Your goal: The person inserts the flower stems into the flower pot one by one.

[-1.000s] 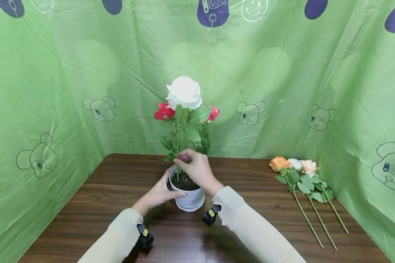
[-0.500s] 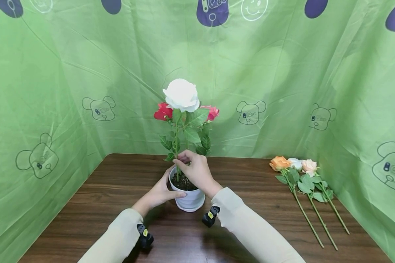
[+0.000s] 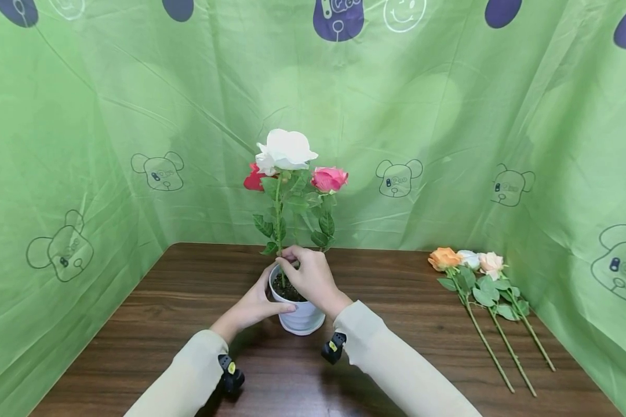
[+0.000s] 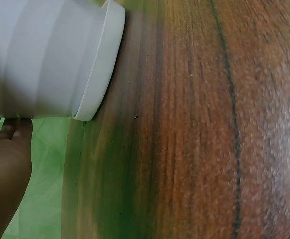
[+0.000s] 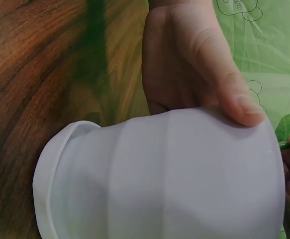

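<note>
A white ribbed flower pot with dark soil stands on a white saucer. My left hand holds the pot from the left, its thumb across the near side of the rim. The stem of a tall white rose is pinched by my right hand just above the soil; the stem's foot enters the soil. Behind it a red rose, partly hidden, and a pink rose rise from the pot. In the right wrist view, the pot hides most of the right hand.
On the right of the brown wooden table lie an orange rose, a white rose and a peach rose, stems toward the front. A green printed curtain surrounds the table's back and sides.
The white rose has moved slightly down and left, and its bloom has turned, showing more of the pink rose. My right hand has sunk a little; the left hand stays on the pot.
</note>
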`<state>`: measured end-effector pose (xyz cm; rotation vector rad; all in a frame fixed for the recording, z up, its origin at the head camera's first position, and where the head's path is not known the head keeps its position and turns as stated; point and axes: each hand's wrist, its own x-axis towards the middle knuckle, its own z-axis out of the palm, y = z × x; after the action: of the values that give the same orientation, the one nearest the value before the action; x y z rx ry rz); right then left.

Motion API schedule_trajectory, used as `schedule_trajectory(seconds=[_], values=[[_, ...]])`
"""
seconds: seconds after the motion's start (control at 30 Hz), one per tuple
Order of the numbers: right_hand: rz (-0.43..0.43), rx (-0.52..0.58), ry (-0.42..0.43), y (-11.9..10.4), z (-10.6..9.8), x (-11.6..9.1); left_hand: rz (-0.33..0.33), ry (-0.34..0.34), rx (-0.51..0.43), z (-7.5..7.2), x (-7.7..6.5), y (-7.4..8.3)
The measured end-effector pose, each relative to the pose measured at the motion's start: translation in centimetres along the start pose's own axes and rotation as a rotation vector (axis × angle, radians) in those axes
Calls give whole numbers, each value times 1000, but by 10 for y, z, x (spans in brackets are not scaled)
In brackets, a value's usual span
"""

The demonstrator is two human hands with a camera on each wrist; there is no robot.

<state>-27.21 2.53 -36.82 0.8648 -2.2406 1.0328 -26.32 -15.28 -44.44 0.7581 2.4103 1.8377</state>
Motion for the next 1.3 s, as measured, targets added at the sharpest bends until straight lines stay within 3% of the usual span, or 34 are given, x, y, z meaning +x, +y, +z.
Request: schedule_trajectory(seconds=[0.27, 0.63, 0.8, 0.93, 1.3], values=[[14, -12, 14, 1, 3, -4, 35, 1, 1, 0, 1, -3], [63, -12, 42, 1, 6, -4, -8, 1, 23, 1, 1, -1], [78, -14, 63, 2, 8, -4, 24, 5, 19, 1, 0, -2], [103, 5, 60, 4, 8, -4, 48, -5, 14, 1, 0, -1], [127, 79, 29, 6, 6, -4, 20, 6, 21, 1, 0, 1]])
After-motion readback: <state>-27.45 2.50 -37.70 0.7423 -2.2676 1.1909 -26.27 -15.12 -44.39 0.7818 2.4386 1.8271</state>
